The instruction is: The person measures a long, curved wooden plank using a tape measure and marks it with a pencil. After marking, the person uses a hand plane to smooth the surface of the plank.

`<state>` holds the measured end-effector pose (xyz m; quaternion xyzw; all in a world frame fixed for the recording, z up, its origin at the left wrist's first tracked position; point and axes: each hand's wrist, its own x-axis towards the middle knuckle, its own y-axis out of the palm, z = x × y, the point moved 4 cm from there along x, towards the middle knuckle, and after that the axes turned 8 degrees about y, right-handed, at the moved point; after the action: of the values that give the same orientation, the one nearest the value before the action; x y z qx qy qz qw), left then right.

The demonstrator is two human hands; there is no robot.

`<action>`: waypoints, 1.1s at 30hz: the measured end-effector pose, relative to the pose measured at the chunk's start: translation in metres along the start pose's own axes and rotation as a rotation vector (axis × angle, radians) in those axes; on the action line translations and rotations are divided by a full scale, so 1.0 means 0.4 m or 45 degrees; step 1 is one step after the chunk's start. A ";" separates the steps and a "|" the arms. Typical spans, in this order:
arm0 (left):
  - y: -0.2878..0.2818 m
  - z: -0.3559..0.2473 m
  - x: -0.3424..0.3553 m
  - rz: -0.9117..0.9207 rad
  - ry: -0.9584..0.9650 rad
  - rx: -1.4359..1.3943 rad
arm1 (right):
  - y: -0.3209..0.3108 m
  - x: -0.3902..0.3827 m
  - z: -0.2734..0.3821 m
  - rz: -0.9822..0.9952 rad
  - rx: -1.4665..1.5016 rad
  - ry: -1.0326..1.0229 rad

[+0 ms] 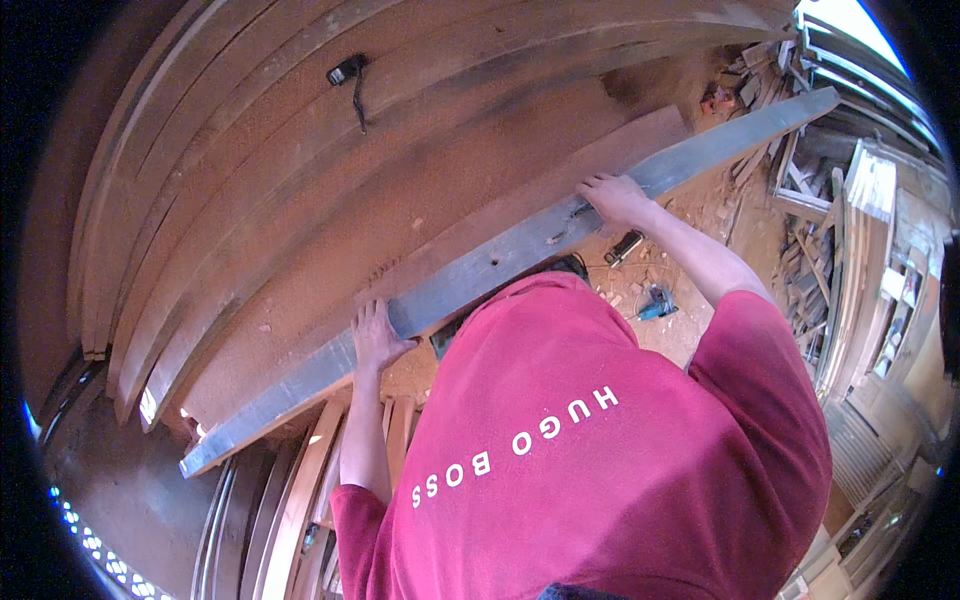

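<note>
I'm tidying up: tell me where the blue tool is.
In the head view, right of centre, the blue tool lies beside wood chips, between the red shirt and the person's right forearm.

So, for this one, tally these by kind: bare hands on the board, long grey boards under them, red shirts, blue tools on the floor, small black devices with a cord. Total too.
Left hand and right hand: 2
Long grey board: 1
Red shirt: 1
Blue tool: 1
Black corded device: 1
Total: 6
</note>
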<state>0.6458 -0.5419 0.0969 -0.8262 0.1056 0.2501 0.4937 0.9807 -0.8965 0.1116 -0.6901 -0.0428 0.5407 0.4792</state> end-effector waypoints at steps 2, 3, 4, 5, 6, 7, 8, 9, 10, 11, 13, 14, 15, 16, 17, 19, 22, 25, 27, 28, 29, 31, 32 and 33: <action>-0.026 -0.010 0.005 -0.044 0.031 -0.024 | 0.004 -0.018 0.009 -0.076 0.001 0.013; -0.037 -0.013 0.012 -0.064 0.027 -0.002 | 0.000 -0.028 0.008 -0.115 -0.014 0.024; -0.044 -0.015 0.012 -0.082 0.026 0.023 | 0.000 -0.035 0.004 -0.154 -0.026 0.038; -0.051 -0.015 0.012 -0.100 0.028 0.050 | 0.011 -0.035 0.004 -0.167 -0.016 0.031; -0.053 -0.014 0.022 -0.076 0.025 0.066 | 0.016 -0.035 0.004 -0.179 -0.010 0.034; -0.055 -0.012 0.032 -0.052 0.023 0.083 | 0.019 -0.037 -0.001 -0.191 -0.003 0.039; -0.059 -0.010 0.043 -0.026 0.022 0.102 | 0.021 -0.042 -0.008 -0.192 -0.002 0.040; -0.062 -0.009 0.049 -0.027 0.031 0.109 | 0.012 -0.044 -0.005 -0.189 -0.002 0.029; -0.066 -0.008 0.056 -0.027 0.040 0.116 | 0.004 -0.047 -0.004 -0.186 -0.001 0.019; -0.069 -0.007 0.061 -0.027 0.049 0.122 | 0.008 -0.044 -0.010 -0.186 0.012 0.009; -0.055 -0.002 0.069 -0.026 0.050 0.143 | 0.019 -0.037 -0.018 -0.160 0.031 -0.007; -0.049 0.002 0.070 -0.025 0.048 0.152 | 0.023 -0.044 -0.020 -0.169 0.027 -0.006; -0.050 0.001 0.069 -0.021 0.055 0.152 | 0.017 -0.053 -0.013 -0.185 0.020 -0.009; -0.050 0.000 0.067 -0.017 0.060 0.150 | 0.008 -0.057 -0.011 -0.200 0.011 -0.014; -0.048 -0.001 0.072 -0.014 0.063 0.147 | 0.002 -0.052 -0.015 -0.165 0.019 0.000; -0.058 -0.010 0.068 0.010 0.034 0.093 | -0.001 -0.048 -0.009 -0.087 0.041 0.016; -0.068 -0.027 0.048 -0.020 -0.014 0.101 | -0.030 -0.057 0.003 -0.076 0.013 -0.004; -0.053 -0.025 0.031 -0.029 -0.015 0.089 | 0.002 -0.052 0.003 -0.093 0.006 -0.017; -0.037 -0.020 0.020 -0.018 -0.007 0.076 | 0.025 -0.045 0.006 -0.211 0.022 -0.033; -0.029 -0.021 0.012 -0.015 -0.007 0.077 | 0.029 -0.042 0.011 -0.271 0.033 -0.038; -0.021 -0.021 0.005 -0.011 -0.005 0.077 | 0.041 -0.036 0.006 -0.195 0.021 -0.029; -0.012 -0.019 -0.005 -0.009 -0.024 0.059 | -0.027 -0.047 0.027 -0.040 -0.005 -0.017; -0.007 -0.022 -0.008 -0.008 -0.032 0.046 | -0.024 -0.054 0.030 -0.089 -0.001 -0.012; -0.002 -0.025 -0.018 -0.046 -0.045 0.091 | -0.019 -0.061 0.032 -0.139 0.004 -0.017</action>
<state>0.6432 -0.5507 0.1052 -0.8052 0.0909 0.2519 0.5290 0.9642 -0.8988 0.1348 -0.6825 -0.0826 0.5183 0.5086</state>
